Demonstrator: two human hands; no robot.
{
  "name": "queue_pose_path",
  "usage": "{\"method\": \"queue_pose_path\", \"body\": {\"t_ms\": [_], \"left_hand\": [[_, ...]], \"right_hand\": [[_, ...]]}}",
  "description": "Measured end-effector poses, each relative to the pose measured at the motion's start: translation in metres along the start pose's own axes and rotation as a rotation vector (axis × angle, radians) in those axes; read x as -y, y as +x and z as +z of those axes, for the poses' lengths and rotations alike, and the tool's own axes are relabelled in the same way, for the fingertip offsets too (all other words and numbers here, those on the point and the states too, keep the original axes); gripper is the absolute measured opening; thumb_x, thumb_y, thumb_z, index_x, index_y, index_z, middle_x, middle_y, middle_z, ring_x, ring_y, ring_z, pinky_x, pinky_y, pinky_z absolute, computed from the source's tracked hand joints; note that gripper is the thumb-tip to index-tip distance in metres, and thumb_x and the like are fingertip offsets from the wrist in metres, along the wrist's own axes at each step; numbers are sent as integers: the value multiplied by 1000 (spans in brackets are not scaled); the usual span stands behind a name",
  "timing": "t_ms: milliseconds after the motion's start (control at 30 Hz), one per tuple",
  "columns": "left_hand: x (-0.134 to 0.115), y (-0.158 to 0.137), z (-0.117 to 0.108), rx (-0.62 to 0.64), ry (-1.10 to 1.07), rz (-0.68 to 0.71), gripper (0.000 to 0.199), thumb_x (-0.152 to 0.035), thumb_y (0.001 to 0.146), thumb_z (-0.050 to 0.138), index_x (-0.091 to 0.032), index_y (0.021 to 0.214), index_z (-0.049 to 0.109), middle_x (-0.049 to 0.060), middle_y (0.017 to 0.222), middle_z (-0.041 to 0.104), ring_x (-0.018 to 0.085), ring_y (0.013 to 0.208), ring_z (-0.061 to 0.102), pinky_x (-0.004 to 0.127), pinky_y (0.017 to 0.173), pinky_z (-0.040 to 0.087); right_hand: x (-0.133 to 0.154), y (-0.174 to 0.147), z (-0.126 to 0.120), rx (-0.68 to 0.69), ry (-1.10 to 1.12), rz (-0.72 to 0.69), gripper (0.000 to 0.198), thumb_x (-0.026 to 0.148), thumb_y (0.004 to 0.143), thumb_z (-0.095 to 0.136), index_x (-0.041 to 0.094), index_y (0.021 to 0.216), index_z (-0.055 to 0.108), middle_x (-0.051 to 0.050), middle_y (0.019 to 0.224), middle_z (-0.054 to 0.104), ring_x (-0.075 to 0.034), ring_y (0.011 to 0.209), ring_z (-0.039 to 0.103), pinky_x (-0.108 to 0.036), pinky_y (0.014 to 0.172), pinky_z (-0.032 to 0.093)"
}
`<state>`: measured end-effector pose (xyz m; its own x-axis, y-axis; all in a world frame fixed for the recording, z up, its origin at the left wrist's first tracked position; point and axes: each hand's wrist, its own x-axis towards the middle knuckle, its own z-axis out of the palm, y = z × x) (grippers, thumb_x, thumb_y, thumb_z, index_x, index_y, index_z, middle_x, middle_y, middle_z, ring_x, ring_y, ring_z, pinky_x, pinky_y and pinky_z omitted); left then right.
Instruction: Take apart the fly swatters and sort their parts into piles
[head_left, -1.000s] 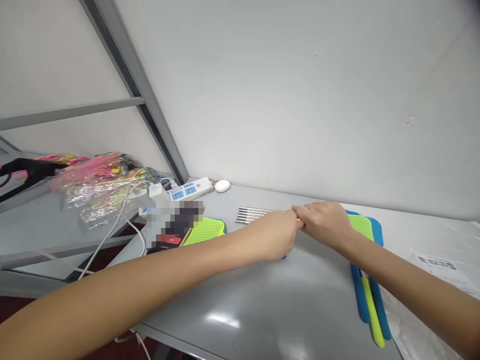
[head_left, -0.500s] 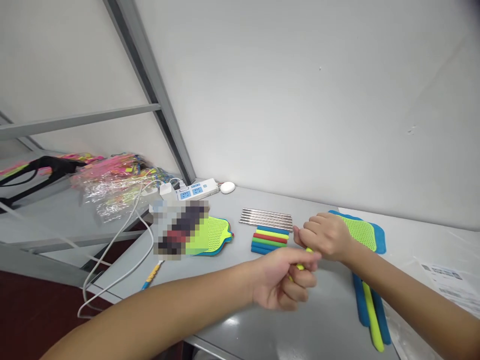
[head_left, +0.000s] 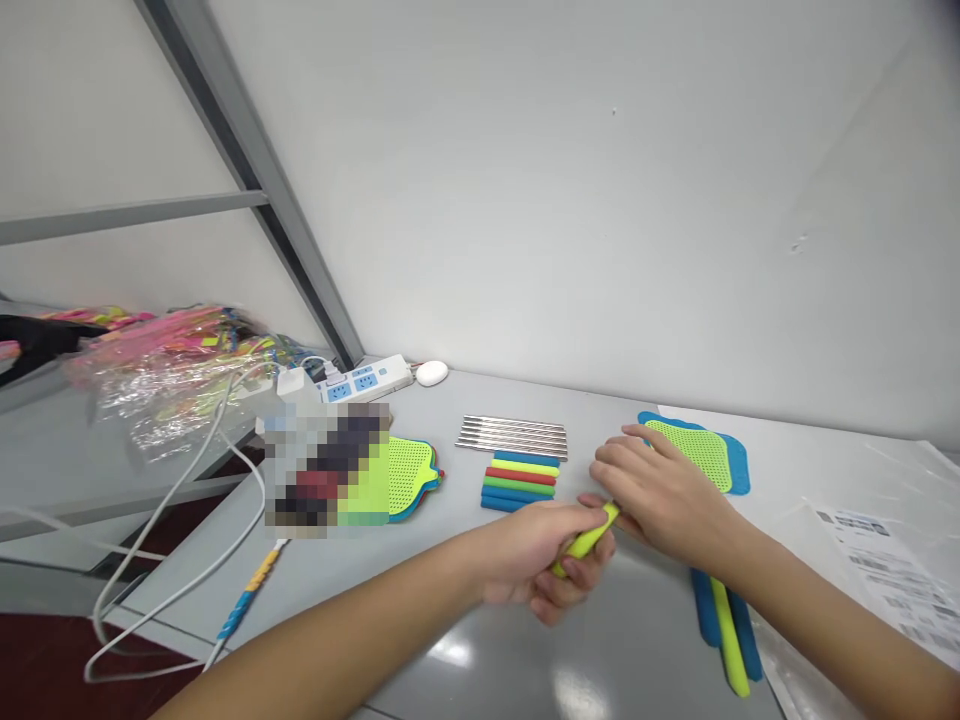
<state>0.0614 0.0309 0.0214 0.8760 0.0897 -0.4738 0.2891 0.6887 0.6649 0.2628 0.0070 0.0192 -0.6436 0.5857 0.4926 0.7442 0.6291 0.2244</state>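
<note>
My left hand point(head_left: 551, 560) is wrapped round a yellow-green handle point(head_left: 585, 540), its thumb lying along it. My right hand point(head_left: 652, 490) arches over the handle's upper end with its fingers loosened and stretched out; its thumb side is close against that end, partly hidden. Just beyond the hands lies a row of coloured handles point(head_left: 520, 478) in blue, yellow, red and green. Several thin metal rods point(head_left: 511, 437) lie side by side behind them. At the right, fly swatters point(head_left: 697, 455) with blue and yellow-green heads lie stacked, their handles point(head_left: 726, 630) showing below my right forearm.
Stacked swatter heads point(head_left: 411, 475) lie at the left beside a pixelated patch. A power strip point(head_left: 367, 378), a white rounded object point(head_left: 432, 373) and loose white cables point(head_left: 161, 520) are near the metal frame point(head_left: 262, 190). Plastic-wrapped goods point(head_left: 180, 370) sit far left; printed plastic packaging point(head_left: 874, 555) is at right.
My right hand has uncurled from a fist round the handle's end. More of the yellow-green handle shows in my left hand. The view has shifted slightly to the right.
</note>
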Motion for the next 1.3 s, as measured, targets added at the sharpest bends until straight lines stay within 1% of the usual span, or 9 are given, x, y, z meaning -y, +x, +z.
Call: {"method": "queue_pose_path", "body": {"t_ms": [100, 167, 333, 433, 667, 900, 1033, 1167, 1300], "left_hand": [[3, -2, -3, -166, 185, 142, 44, -64, 89, 40, -21, 82, 47, -9, 57, 29, 5, 40, 21, 16, 34, 25], [6, -1, -6, -268, 290, 227, 41, -61, 91, 41, -21, 84, 46, -9, 59, 32, 5, 40, 25, 17, 36, 30], [7, 5, -13, -442, 499, 294, 40, -58, 93, 38, -20, 85, 49, -8, 62, 37, 6, 44, 30, 19, 40, 29], [5, 5, -12, -517, 669, 344, 42, -55, 95, 35, -19, 83, 51, -6, 62, 40, 8, 50, 33, 21, 46, 27], [-1, -7, -6, -730, 1220, 415, 35, -42, 100, 32, -20, 75, 44, -4, 64, 47, 11, 58, 42, 24, 55, 29], [2, -8, -21, -838, 1624, 471, 29, -35, 101, 31, -21, 97, 56, 2, 85, 66, 18, 76, 62, 25, 62, 37], [-1, -11, -23, -937, 1824, 483, 29, -37, 100, 34, -22, 101, 59, 2, 80, 66, 18, 72, 63, 26, 57, 35], [-3, -13, -19, -983, 1937, 487, 28, -39, 99, 38, -23, 103, 61, 1, 78, 64, 17, 68, 61, 27, 53, 32], [3, -8, -17, -951, 1957, 543, 28, -39, 100, 38, -22, 99, 60, 1, 78, 62, 18, 68, 60, 28, 54, 34]], "right_hand": [[-5, -12, -7, -46, 193, 304, 42, 35, 86, 63, 17, 120, 47, -16, 126, 54, -28, 111, 51, -50, 100, 37], [-8, -20, -8, -74, 398, 544, 52, 39, 84, 65, 21, 128, 43, -13, 129, 52, -28, 116, 50, -46, 97, 42], [-7, -26, -1, -74, 1112, 860, 21, 42, 99, 39, 25, 106, 52, 0, 80, 63, -16, 75, 60, -34, 77, 48], [-4, -21, 1, -150, 1209, 946, 25, 42, 99, 41, 24, 86, 52, 3, 64, 57, -14, 63, 52, -29, 68, 43], [-8, -29, -1, -17, 1131, 859, 38, 41, 100, 36, 21, 71, 51, 2, 67, 54, -14, 67, 48, -28, 68, 37], [-16, -32, -3, 191, 1087, 763, 35, 41, 101, 32, 22, 77, 47, 3, 69, 49, -13, 64, 44, -28, 63, 35], [-20, -29, -9, 249, 858, 675, 29, 38, 100, 36, 23, 82, 52, 1, 76, 54, -15, 72, 49, -30, 68, 37], [-10, -21, -11, 210, 524, 502, 15, 34, 97, 46, 23, 103, 55, -4, 96, 60, -21, 92, 52, -38, 85, 37], [10, -11, -4, 297, 356, 349, 16, 30, 99, 42, 22, 103, 55, -3, 90, 63, -20, 83, 54, -43, 91, 35]]}}
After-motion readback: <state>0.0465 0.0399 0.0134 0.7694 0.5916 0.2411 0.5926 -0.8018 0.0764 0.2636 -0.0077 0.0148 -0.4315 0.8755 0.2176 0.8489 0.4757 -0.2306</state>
